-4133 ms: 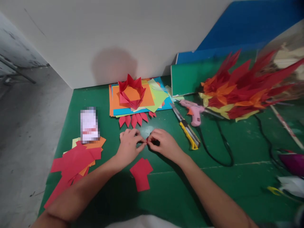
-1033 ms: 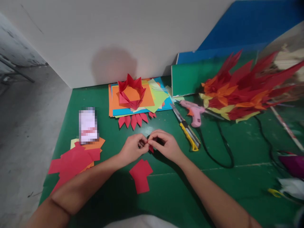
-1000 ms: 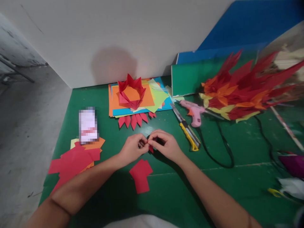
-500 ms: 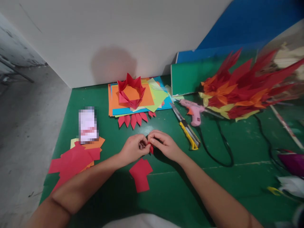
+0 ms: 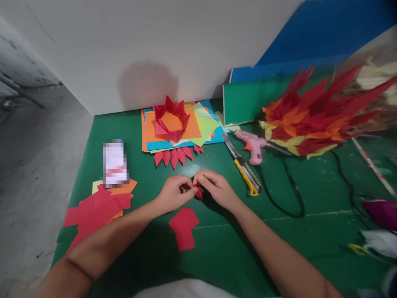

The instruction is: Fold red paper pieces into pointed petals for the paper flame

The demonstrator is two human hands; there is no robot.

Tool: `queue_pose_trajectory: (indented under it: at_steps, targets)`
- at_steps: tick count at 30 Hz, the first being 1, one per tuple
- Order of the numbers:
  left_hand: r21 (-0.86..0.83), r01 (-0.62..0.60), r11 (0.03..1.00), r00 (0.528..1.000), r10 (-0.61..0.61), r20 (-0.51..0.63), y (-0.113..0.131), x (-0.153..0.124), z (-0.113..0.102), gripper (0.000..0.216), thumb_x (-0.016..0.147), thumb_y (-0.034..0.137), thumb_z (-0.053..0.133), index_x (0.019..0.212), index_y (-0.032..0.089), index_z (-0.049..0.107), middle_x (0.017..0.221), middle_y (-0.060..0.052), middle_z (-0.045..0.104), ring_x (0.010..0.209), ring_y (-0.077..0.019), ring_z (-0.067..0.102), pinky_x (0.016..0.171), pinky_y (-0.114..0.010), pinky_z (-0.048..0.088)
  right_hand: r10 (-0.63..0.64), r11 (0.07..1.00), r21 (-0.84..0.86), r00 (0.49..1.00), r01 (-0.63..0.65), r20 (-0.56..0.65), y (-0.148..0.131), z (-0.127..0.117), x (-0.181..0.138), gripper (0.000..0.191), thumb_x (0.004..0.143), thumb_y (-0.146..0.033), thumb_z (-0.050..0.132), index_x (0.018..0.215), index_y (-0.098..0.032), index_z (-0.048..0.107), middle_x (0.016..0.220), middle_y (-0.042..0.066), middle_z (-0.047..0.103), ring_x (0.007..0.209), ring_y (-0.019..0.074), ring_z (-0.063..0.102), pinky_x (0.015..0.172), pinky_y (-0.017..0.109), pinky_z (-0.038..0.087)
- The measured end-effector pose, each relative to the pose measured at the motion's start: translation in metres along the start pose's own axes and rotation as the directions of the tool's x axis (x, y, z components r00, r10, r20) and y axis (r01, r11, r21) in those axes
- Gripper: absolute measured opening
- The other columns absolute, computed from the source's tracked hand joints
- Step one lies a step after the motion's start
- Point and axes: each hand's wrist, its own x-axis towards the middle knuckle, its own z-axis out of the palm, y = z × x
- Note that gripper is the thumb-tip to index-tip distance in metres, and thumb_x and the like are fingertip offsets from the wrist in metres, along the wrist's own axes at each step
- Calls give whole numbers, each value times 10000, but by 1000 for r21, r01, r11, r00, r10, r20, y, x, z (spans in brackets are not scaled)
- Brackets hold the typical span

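Observation:
Between my fingertips is a small folded piece of red paper (image 5: 198, 192), partly hidden by the fingers. My left hand (image 5: 177, 191) pinches it from the left, and my right hand (image 5: 214, 187) closes on its upper right side. Just below lie red paper squares (image 5: 183, 229), overlapping on the table. Beyond my hands, a row of pointed red paper petals (image 5: 174, 157) pokes out from under a stack of coloured sheets (image 5: 145, 136). A ring of folded red paper (image 5: 171, 134) with pointed tips stands on that stack.
To the right lie a yellow utility knife (image 5: 246, 176) and a pink glue gun (image 5: 256, 149) with a looping black cord (image 5: 291, 214). Behind them is a large red, orange and yellow paper arrangement (image 5: 310, 111). More red paper (image 5: 99, 209) and a blurred-out pale rectangle (image 5: 115, 161) are at left.
My right fingers have shifted slightly on the red paper, and its pointed end now shows more, turned a little to the right. The things on the table stay put.

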Motion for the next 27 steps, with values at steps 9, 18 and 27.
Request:
queue_pose_trajectory:
  at_steps: [9, 18, 27]
  targets:
    - [-294, 84, 952, 990, -112, -80, -2, 0, -3, 311, 756, 455, 657, 720, 149, 621, 626, 8, 579, 531, -78, 499, 520, -200, 415, -9, 999, 43, 994, 13, -109, -3, 1, -1, 195, 816, -356, 624, 709, -195, 604, 719, 13, 584, 667, 137, 548, 626, 274, 452]
    - [-102, 61, 993, 995, -69, -75, -3, 0, 0, 220, 771, 363, 625, 764, 143, 629, 673, -25, 626, 584, -100, 545, 548, -205, 445, 158, 978, 154, 982, -141, -102, -3, 1, -2, 212, 767, -385, 658, 694, -188, 624, 647, -3, 613, 591, 121, 551, 576, 256, 466]
    - [-139, 92, 986, 993, -102, -62, -1, 0, -1, 228, 765, 361, 607, 703, 149, 552, 592, 29, 521, 497, -60, 438, 472, -172, 343, 38, 999, -28, 985, -43, -166, -4, 4, -4, 178, 789, -359, 633, 732, -191, 633, 690, 24, 631, 627, 143, 581, 581, 272, 475]
